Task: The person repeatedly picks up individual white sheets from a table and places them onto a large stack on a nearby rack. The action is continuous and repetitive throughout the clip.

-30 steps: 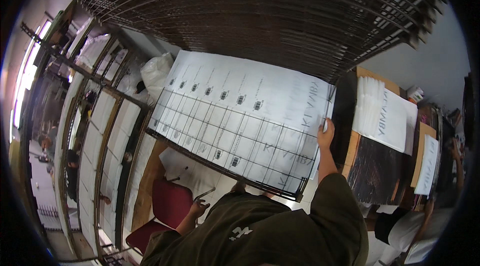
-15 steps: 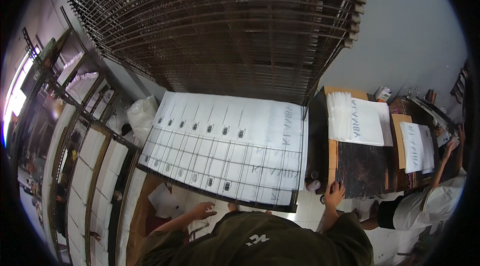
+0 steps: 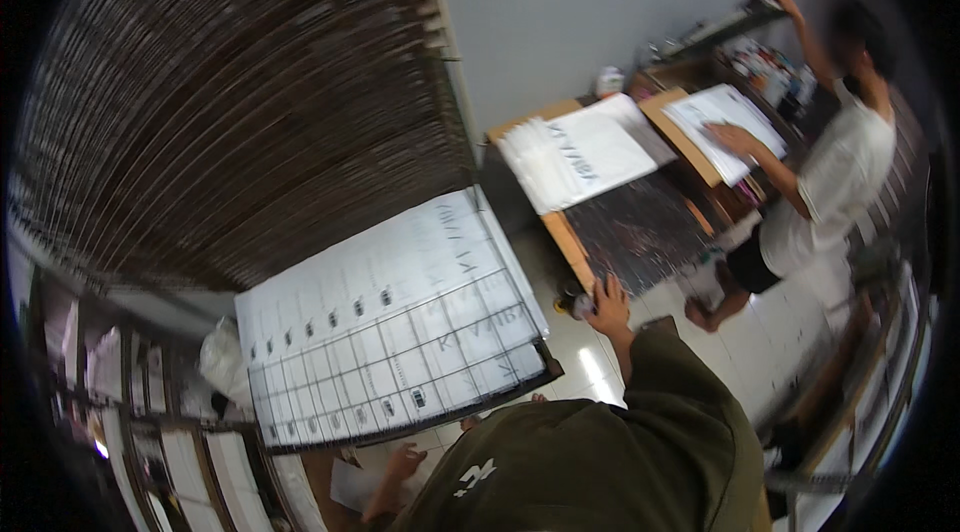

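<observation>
My right hand point(image 3: 608, 307) is at the near corner of a dark-topped table point(image 3: 640, 232), fingers spread; it seems to rest on the edge and holds nothing. My left hand point(image 3: 405, 460) hangs low in front of a wire drying rack point(image 3: 545, 360), fingers loosely apart with nothing visible in them. On the rack's lowered wire shelves lie white printed sheets point(image 3: 310, 297) in overlapping layers. The upper wire shelves point(image 3: 260, 102) are tilted up behind. A stack of white printed sheets point(image 3: 620, 137) lies at the table's far side.
A person point(image 3: 835, 187) at the right lays a hand on white sheets point(image 3: 715, 117) on brown board. A small bottle point(image 3: 575, 304) is beside the table corner. A white plastic bag point(image 3: 222, 362) and shelves point(image 3: 185, 472) are at the left. Tiled floor point(image 3: 575, 372) shows between rack and table.
My view has swung to the right, so the rack sits further left and tilted. The person at the right now shows more fully, one hand on the sheets, the other raised to the wall.
</observation>
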Demonstrator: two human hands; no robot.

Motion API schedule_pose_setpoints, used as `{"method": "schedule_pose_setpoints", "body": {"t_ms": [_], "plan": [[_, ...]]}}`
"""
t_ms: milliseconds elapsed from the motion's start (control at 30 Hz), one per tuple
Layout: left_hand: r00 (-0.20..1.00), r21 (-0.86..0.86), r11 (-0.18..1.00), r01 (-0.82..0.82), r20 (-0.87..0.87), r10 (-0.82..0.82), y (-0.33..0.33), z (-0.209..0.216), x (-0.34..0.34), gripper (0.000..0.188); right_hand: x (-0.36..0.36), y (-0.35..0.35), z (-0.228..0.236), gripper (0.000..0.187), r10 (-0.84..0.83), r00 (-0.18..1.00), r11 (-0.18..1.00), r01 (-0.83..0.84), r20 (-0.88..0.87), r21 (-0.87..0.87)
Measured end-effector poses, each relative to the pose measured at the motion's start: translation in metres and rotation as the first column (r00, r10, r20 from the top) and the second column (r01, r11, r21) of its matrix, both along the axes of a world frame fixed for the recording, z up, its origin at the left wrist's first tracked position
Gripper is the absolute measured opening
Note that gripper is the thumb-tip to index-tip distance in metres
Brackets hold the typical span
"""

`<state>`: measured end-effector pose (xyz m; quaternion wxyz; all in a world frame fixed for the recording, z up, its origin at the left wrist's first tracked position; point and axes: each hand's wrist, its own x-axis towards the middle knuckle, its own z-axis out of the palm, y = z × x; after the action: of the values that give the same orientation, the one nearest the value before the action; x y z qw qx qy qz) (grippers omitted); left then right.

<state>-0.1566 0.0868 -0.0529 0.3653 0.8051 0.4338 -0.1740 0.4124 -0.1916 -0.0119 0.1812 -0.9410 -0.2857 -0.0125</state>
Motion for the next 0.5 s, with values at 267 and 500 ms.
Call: {"method": "schedule_pose_setpoints", "body": {"t_ms": [267, 500], "plan": [[0.943, -0.007, 0.957, -0.289, -0.173, 0.283, -0.037, -0.060, -0.012, 0.063, 0.004, -0.008, 0.018, 0.086, -0.013, 0.981, 0.998, 0.000, -0.196, -0.068], [0.921, -0.021, 0.933, -0.360, -0.169, 0.351, -0.034, -0.033, 0.005, 0.062, 0.004, -0.012, 0.012, 0.097, 0.002, 0.978, 0.992, -0.028, -0.210, -0.122]]}}
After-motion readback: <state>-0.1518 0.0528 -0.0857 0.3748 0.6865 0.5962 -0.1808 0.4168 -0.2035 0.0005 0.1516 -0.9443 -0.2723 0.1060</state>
